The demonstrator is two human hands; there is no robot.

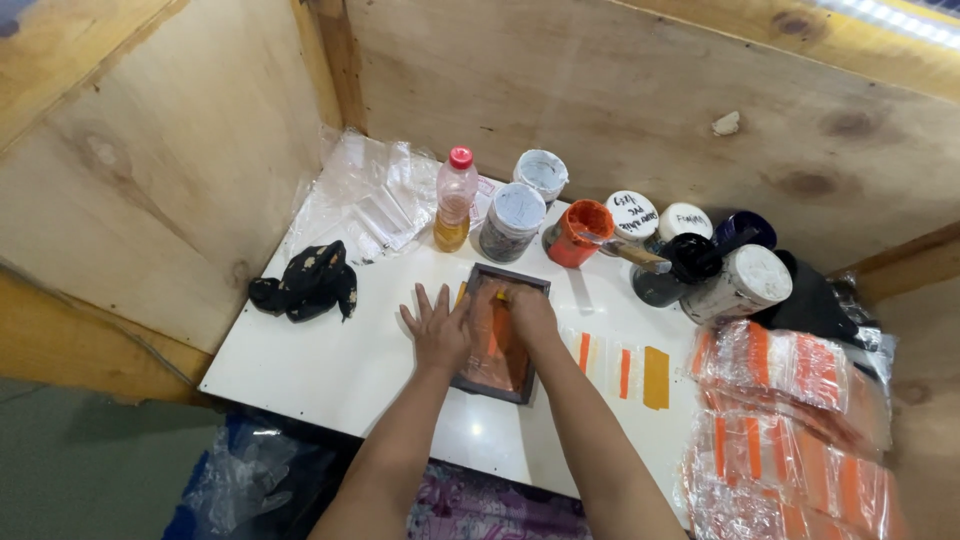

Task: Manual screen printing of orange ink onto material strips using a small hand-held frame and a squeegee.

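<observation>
On the white bench [330, 370], the dark-framed screen [497, 335] runs near-to-far; left hand [437, 330] splays flat on its left edge, right hand [528, 308] curls around something orange at the far end.

two bare forearms, left hand [437, 333] and right hand [530, 310] apparently without rings or sleeves

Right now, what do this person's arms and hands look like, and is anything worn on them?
Both arms are bare up to the picture's edge: no sleeves in view. The left hand and right hand wear no gloves, and no rings, watch or bracelet can be seen.
</observation>
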